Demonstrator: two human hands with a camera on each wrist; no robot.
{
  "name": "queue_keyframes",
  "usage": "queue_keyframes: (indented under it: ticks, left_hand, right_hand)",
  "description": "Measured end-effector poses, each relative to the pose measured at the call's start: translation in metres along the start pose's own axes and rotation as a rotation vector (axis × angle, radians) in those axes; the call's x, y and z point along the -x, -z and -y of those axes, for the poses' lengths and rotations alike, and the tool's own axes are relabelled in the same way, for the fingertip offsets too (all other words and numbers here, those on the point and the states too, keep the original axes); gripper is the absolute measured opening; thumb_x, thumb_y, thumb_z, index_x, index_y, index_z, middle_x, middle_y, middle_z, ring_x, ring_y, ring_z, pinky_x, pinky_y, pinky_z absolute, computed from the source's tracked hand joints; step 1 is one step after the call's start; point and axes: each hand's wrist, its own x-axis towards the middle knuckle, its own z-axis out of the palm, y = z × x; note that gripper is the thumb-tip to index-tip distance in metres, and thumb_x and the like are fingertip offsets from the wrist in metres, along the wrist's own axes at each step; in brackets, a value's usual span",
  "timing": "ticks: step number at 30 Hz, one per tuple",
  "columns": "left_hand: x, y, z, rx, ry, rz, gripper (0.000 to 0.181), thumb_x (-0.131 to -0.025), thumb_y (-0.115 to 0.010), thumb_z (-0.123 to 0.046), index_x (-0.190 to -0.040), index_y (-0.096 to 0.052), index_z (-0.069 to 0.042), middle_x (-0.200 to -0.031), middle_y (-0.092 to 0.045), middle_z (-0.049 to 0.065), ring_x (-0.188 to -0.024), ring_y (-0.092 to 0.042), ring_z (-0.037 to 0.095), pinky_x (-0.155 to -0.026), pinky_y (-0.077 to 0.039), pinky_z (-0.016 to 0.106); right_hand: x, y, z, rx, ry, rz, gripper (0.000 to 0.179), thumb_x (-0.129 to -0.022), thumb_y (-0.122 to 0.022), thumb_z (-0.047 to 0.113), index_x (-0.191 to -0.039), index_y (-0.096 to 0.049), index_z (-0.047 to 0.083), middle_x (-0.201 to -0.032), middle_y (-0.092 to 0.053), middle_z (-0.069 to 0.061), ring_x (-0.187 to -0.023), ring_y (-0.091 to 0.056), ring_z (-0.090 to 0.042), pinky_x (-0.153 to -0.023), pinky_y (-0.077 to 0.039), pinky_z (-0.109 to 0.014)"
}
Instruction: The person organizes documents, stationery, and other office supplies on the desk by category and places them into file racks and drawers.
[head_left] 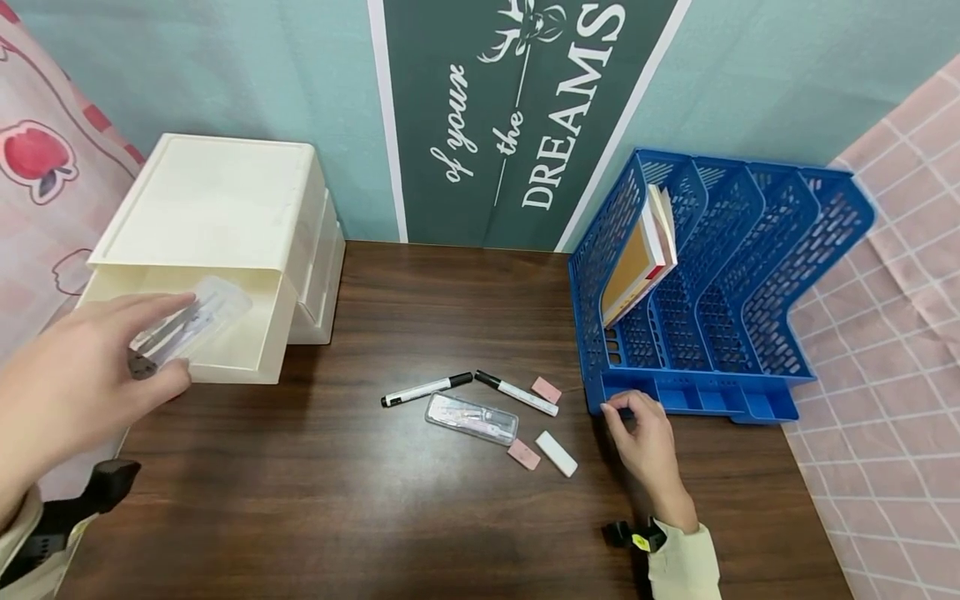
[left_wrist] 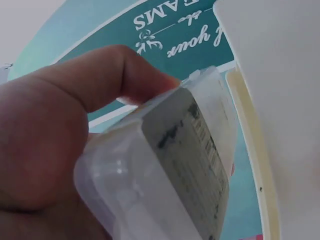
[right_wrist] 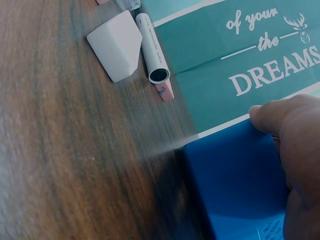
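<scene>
My left hand (head_left: 86,375) holds a clear plastic case (head_left: 221,308) between thumb and fingers, over the pulled-out top drawer (head_left: 262,354) of a white drawer unit (head_left: 202,204). In the left wrist view the case (left_wrist: 120,180) is tilted and bears a grey label with dark smudges and a barcode. At the front left corner of a blue file rack (head_left: 693,400), my right hand (head_left: 648,450) pinches the rim with thumb and fingers. The right wrist view has the thumb lying along the top of that blue wall (right_wrist: 235,175).
Mid-table lie two markers (head_left: 423,390) (head_left: 525,396), a clear flat case (head_left: 472,418), two pink erasers (head_left: 546,389) (head_left: 523,454) and a white eraser (head_left: 557,454). Books (head_left: 637,258) stand in the rack's left slot. A printed cloth (head_left: 480,125) hangs behind the table.
</scene>
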Motion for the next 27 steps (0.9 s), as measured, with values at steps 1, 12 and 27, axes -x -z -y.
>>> queue_keyframes:
  ticks: [1,12,27]
  left_hand:
    - [-0.002,0.000,0.001,-0.002,-0.006,0.015,0.061,-0.071,-0.073,-0.003,-0.130,-0.061,0.007,-0.122,-0.061,0.034,-0.103,-0.057,0.050,-0.084,-0.040,0.058]
    - [-0.024,0.001,0.012,-0.051,0.063,0.226,0.064,-0.081,-0.079,-0.017,-0.135,-0.056,0.009,-0.104,-0.068,0.032,-0.078,-0.060,0.032,-0.065,-0.046,0.046]
    - [-0.042,-0.010,0.003,-0.025,0.110,0.202,0.050,-0.089,-0.073,-0.018,-0.131,-0.058,0.005,-0.087,-0.067,0.026,-0.071,-0.058,0.034,-0.066,-0.048,0.053]
  right_hand:
    - [0.000,0.000,0.000,0.000,-0.001,-0.001,0.015,-0.086,-0.077,-0.004,-0.084,-0.065,0.004,-0.088,-0.070,-0.012,-0.087,-0.064,-0.030,-0.085,-0.040,-0.044]
    - [0.000,0.000,0.001,0.002,0.003,0.001,0.015,-0.086,-0.077,-0.004,-0.084,-0.065,0.004,-0.087,-0.070,-0.013,-0.085,-0.064,-0.031,-0.086,-0.040,-0.045]
    - [-0.001,0.001,0.002,-0.003,0.000,-0.002,0.015,-0.086,-0.077,-0.004,-0.084,-0.065,0.004,-0.087,-0.070,-0.012,-0.085,-0.064,-0.030,-0.087,-0.040,-0.045]
